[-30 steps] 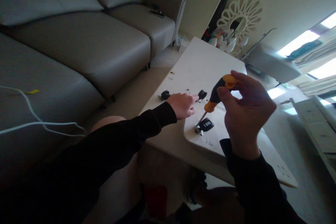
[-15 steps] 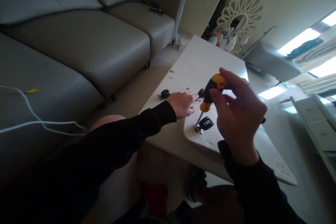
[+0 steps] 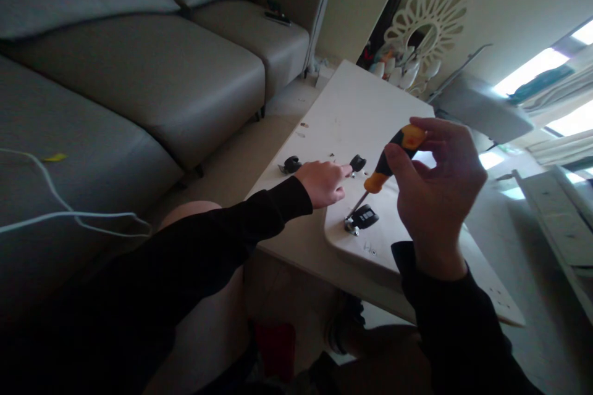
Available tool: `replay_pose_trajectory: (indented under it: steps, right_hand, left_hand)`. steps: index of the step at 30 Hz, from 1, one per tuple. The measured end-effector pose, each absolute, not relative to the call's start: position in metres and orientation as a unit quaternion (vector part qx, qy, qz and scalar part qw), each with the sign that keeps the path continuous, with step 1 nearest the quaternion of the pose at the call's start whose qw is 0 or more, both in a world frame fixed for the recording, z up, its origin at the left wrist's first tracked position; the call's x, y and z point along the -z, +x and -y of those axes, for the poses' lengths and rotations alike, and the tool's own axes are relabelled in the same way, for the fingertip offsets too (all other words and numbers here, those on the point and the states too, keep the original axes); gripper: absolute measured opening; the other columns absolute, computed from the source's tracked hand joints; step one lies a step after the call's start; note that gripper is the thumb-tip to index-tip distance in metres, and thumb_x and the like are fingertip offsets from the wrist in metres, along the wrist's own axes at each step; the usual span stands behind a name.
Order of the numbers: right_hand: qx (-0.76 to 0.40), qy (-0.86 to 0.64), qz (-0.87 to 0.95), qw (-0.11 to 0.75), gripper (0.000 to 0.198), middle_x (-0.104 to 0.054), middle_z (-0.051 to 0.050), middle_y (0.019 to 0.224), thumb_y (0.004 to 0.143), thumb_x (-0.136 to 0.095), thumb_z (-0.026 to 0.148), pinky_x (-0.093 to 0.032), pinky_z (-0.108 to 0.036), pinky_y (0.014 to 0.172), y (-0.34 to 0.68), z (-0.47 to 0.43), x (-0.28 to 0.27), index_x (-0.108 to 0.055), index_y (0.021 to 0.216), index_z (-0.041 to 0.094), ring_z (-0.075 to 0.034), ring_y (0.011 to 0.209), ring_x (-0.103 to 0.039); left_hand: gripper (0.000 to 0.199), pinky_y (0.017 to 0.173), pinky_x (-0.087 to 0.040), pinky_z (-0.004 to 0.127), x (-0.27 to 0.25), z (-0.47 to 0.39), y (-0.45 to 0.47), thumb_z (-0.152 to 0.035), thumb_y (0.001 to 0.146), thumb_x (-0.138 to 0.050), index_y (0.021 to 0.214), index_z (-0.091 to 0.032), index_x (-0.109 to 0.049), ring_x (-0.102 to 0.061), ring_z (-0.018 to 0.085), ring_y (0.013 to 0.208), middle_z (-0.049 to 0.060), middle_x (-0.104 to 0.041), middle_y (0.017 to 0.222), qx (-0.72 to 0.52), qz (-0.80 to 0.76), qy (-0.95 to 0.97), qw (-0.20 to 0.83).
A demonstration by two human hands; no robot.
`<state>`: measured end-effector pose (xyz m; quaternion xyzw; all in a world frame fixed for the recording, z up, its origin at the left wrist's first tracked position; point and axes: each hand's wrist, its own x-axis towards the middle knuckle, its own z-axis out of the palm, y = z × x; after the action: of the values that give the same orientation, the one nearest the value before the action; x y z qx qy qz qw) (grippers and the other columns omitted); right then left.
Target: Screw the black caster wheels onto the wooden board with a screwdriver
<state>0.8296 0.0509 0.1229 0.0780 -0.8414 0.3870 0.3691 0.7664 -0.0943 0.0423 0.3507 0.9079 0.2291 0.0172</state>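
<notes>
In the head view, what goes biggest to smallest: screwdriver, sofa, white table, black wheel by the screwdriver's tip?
1. Sofa
2. White table
3. Screwdriver, in the right hand
4. Black wheel by the screwdriver's tip

A caster point(image 3: 365, 216) stands on the panel point(image 3: 382, 237), right of the sofa point(image 3: 194, 68).

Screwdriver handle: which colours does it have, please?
The handle is orange and black, seen in the head view.
</notes>
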Motion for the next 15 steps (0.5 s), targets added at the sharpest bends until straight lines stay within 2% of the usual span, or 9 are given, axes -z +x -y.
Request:
replay_pose_trajectory:
  steps: [4,9,12,15]
  right_hand:
    - [-0.44,0.111,0.82,0.349,0.024,-0.072,-0.003,0.105,0.089,-0.072,0.027,-0.063,-0.036,0.069,0.8291,-0.0536,-0.1224,-0.072,0.113,0.031,-0.02,0.094,-0.071]
    - [-0.45,0.098,0.816,0.351,0.021,-0.071,-0.002,0.095,0.085,-0.078,0.03,-0.065,-0.051,0.083,0.8273,-0.0561,-0.1249,-0.07,0.105,0.032,-0.024,0.088,-0.072]
    - [-0.426,0.103,0.822,0.364,0.021,-0.069,-0.004,0.094,0.084,-0.08,0.031,-0.065,-0.051,0.084,0.825,-0.0575,-0.126,-0.068,0.1,0.035,-0.027,0.094,-0.071]
    - [-0.45,0.108,0.815,0.348,0.021,-0.067,-0.003,0.101,0.084,-0.078,0.028,-0.066,-0.048,0.081,0.8238,-0.0589,-0.1246,-0.067,0.102,0.034,-0.024,0.092,-0.071]
  left_hand:
    - [0.036,0.07,-0.043,0.035,-0.0412,0.0947,0.7666,-0.031,0.088,-0.057,0.123,-0.023,-0.066,-0.07,0.024,0.087,0.006,-0.076,0.1,-0.23,-0.91,0.344,0.028]
    - [0.038,0.073,-0.045,0.037,-0.039,0.0958,0.7665,-0.031,0.089,-0.057,0.124,-0.022,-0.066,-0.07,0.026,0.089,0.007,-0.076,0.1,-0.23,-0.909,0.346,0.023]
    - [0.037,0.072,-0.045,0.037,-0.0386,0.0959,0.7668,-0.031,0.089,-0.057,0.124,-0.022,-0.066,-0.071,0.025,0.089,0.007,-0.076,0.1,-0.227,-0.91,0.346,0.021]
    - [0.037,0.072,-0.045,0.037,-0.0394,0.0957,0.7674,-0.03,0.088,-0.057,0.123,-0.021,-0.066,-0.071,0.025,0.089,0.007,-0.076,0.101,-0.224,-0.909,0.35,0.018]
